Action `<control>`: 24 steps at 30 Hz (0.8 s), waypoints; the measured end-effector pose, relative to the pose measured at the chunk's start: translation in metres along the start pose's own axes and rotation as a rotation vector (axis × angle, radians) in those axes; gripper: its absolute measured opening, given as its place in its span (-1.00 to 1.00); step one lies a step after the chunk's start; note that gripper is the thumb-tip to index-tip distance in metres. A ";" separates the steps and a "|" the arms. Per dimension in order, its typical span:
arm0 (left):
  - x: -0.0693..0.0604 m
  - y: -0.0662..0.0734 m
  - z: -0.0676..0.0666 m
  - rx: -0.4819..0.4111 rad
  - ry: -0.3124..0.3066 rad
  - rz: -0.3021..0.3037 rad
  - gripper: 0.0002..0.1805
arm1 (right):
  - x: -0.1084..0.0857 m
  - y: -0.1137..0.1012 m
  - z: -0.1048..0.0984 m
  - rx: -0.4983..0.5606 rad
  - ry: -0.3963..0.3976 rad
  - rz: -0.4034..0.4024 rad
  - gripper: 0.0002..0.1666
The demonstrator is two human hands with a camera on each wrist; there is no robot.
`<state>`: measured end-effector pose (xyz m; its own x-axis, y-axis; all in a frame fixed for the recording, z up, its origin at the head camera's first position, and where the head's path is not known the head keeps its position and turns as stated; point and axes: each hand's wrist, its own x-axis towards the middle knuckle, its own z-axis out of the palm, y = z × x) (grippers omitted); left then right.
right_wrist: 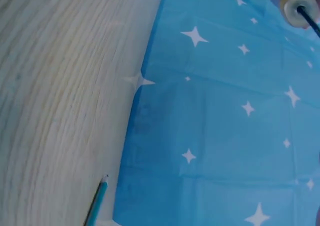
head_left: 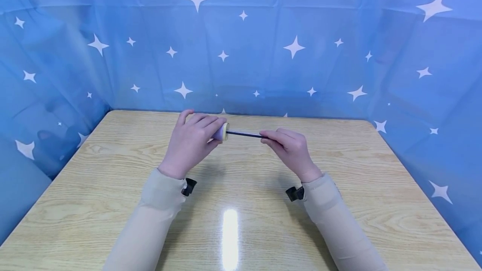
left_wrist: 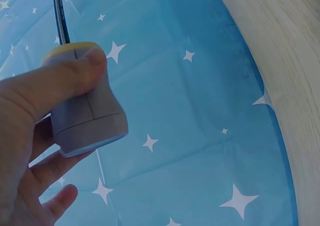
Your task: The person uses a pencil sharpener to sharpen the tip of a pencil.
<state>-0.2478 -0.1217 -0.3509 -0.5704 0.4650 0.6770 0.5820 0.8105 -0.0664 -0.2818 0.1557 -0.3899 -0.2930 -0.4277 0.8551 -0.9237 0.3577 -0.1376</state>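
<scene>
Left hand (head_left: pixel 193 137) grips lavender cylinder (left_wrist: pixel 92 108) | right hand (head_left: pixel 289 147) pinches dark rod (head_left: pixel 244 134) | wood-grain table (head_left: pixel 263 221) | starry blue backdrop (head_left: pixel 248 70)

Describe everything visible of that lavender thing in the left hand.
The lavender thing looks like smooth plastic: waisted, wider toward its flat base, with seam lines and a pale yellow rim. It points sideways in the head view, held above the table by the left hand; a dark rod enters its rimmed end.

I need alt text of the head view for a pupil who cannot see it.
A person's left hand grips a yellow-rimmed lilac cylinder; the right hand pinches a dark rod sticking out of it. Both hands are over a wooden table, before a blue, star-patterned backdrop.
</scene>
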 end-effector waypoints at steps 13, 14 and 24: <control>0.001 0.004 0.005 0.098 0.020 0.046 -0.60 | 0.006 -0.006 -0.007 0.323 -0.241 0.912 -0.70; 0.001 0.004 0.006 0.102 0.021 0.048 -0.61 | 0.007 -0.006 -0.009 0.368 -0.260 0.984 -0.68; -0.001 0.002 0.012 0.058 0.016 0.020 -0.56 | 0.008 -0.006 -0.003 0.392 -0.262 1.033 -0.62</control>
<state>-0.2534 -0.1158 -0.3604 -0.5496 0.4760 0.6865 0.5583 0.8206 -0.1220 -0.2774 0.1528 -0.3806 -0.9596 -0.2560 0.1168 -0.2100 0.3752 -0.9028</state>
